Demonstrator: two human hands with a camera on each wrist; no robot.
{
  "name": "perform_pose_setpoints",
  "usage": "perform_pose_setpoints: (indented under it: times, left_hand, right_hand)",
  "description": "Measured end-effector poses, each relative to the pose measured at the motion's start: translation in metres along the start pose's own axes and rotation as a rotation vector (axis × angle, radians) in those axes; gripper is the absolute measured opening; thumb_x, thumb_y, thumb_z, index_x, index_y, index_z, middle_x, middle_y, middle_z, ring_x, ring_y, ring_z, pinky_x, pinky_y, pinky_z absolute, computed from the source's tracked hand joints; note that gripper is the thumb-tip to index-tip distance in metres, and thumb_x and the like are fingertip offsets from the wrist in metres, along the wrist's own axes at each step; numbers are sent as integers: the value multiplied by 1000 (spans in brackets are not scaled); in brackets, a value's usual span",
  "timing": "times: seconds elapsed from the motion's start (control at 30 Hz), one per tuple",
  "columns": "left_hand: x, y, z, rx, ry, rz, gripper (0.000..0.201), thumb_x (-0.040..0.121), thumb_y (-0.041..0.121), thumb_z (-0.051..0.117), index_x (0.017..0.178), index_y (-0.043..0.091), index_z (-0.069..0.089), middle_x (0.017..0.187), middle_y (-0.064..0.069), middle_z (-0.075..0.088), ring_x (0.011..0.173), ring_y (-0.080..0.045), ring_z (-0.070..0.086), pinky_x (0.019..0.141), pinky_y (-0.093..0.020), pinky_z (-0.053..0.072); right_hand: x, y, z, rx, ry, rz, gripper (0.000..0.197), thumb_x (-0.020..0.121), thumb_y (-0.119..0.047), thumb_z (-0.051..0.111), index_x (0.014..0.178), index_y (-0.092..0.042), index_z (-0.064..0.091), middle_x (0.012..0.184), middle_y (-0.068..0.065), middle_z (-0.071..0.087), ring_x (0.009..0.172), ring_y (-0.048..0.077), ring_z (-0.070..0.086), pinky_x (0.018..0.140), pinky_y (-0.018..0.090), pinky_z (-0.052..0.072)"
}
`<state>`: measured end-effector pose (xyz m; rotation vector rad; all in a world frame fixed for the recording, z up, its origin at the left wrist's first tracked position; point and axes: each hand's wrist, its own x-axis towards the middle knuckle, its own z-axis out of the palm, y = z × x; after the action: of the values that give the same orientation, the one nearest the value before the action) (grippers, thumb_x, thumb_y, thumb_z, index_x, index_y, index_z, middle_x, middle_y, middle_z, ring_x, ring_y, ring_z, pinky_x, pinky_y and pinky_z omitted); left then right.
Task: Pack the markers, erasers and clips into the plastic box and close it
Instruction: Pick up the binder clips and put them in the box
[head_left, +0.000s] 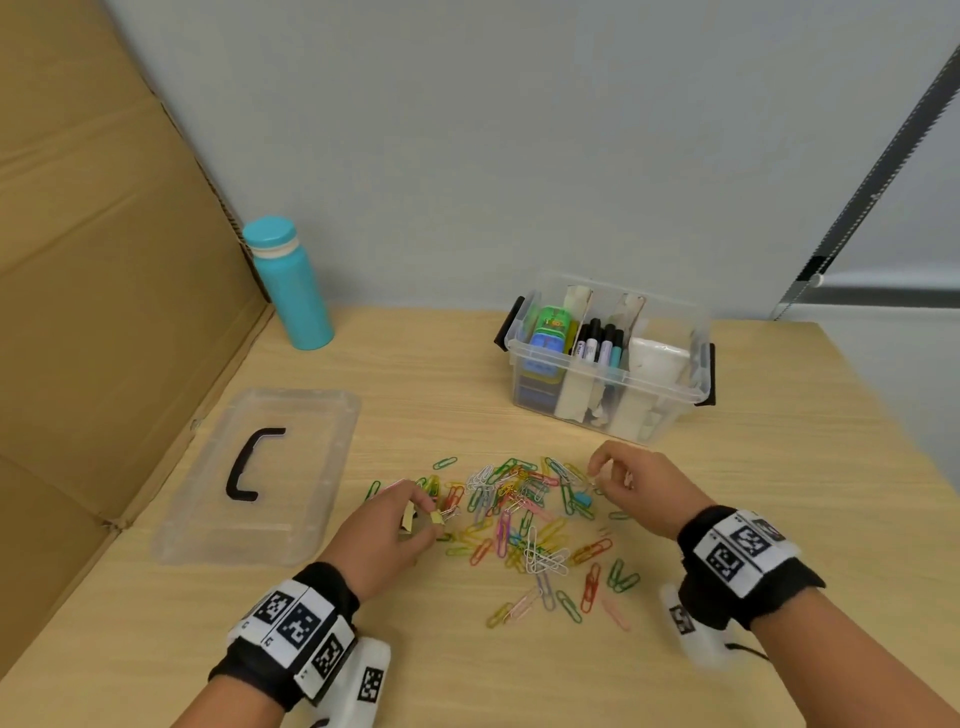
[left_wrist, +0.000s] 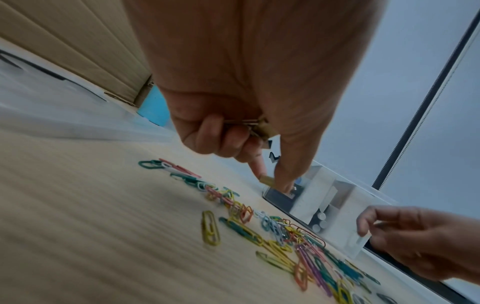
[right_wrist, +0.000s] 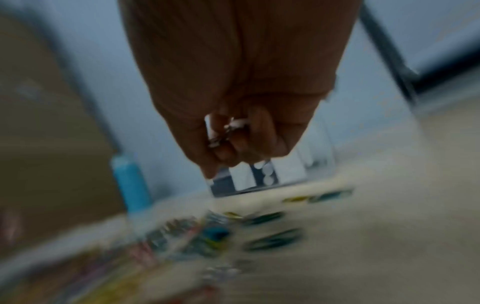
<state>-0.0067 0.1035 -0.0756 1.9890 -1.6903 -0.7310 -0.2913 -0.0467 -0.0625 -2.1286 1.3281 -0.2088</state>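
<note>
A heap of coloured paper clips (head_left: 524, 519) lies on the wooden table (head_left: 753, 519) between my hands. My left hand (head_left: 410, 514) is at the heap's left edge, pinching a small yellow binder clip (head_left: 439, 517) between thumb and forefinger, with more clips curled in its palm (left_wrist: 259, 128). My right hand (head_left: 618, 475) hovers over the heap's right side, its fingers curled round a few pale clips (right_wrist: 226, 128); that view is blurred. The clear plastic box (head_left: 608, 358) stands open behind, with erasers (head_left: 548, 332) and markers (head_left: 597, 340) in its compartments. Its lid (head_left: 260, 473) lies flat at left.
A teal bottle (head_left: 291, 280) stands at the back left corner beside a cardboard wall (head_left: 104, 260). A blue binder clip (head_left: 582, 500) sits in the heap near my right hand. Bare tabletop shows in front of the heap.
</note>
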Motion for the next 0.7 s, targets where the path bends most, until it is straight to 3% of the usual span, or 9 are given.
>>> perform_pose_setpoints:
  times: [0.07,0.13,0.3,0.5,0.7]
  left_hand:
    - [2,3,1,-2,7,-15,15,89,33,60,100,25,53,106,13,59,70,2,51,64,-10,36]
    - [4,5,2,2,12,-20,14,89,32,60,99,25,54,105,14,59,62,3,46,60,-10,33]
    - [9,11,4,-10,16,-23,13,89,30,61,98,23,53,99,15,56,60,5,42,59,-8,33]
    - [17,12,5,-20,14,-39,14,87,33,62,96,27,53,99,13,60,69,-2,49,60,-13,34]
    - [22,17,10,-25,16,-36,14,86,35,62,93,29,52,87,13,58,64,-4,46,60,-18,35]
  right_hand:
    - [3,3,1,-227,-130,-37,15,91,-22,51,97,-34,56,71,-7,52,70,16,55,67,31,47]
    - [5,0,3,-372,-181,-65,19,93,-25,47,108,-35,54,72,-10,51,73,17,55,66,31,46]
    - [12,-8,10,-537,-239,-113,20,95,-24,43,114,-30,45,98,1,63,87,24,58,68,32,44]
    - [16,-9,12,-567,-262,-129,23,94,-23,43,116,-30,39,102,4,63,87,27,60,70,36,49]
    - [17,-7,8,-482,-293,-137,17,93,-24,46,110,-27,43,97,4,63,86,27,60,70,35,48]
